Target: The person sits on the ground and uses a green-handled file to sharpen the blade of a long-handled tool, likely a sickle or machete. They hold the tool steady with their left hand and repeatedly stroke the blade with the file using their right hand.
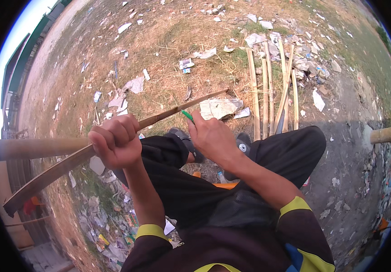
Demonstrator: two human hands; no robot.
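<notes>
My left hand (117, 141) is closed in a fist around a long split bamboo strip (157, 118). The strip slants from the lower left, where its end is broad, up to a narrow tip beyond my right hand. My right hand (216, 139) is closed on a slim green-handled tool (188, 116), whose upper end meets the strip near a node. Whatever blade or tip this tool has is hidden or too small to make out. Both hands are above my bent legs, in dark trousers.
Several pale bamboo strips (255, 93) lie on the ground ahead, right of centre, beside a grey blade-like piece (281, 122). A thick bamboo pole (36, 149) crosses at left; another pole end (385, 135) juts in at right. Flat stone-like slab (220, 108) and scattered litter cover dry grass.
</notes>
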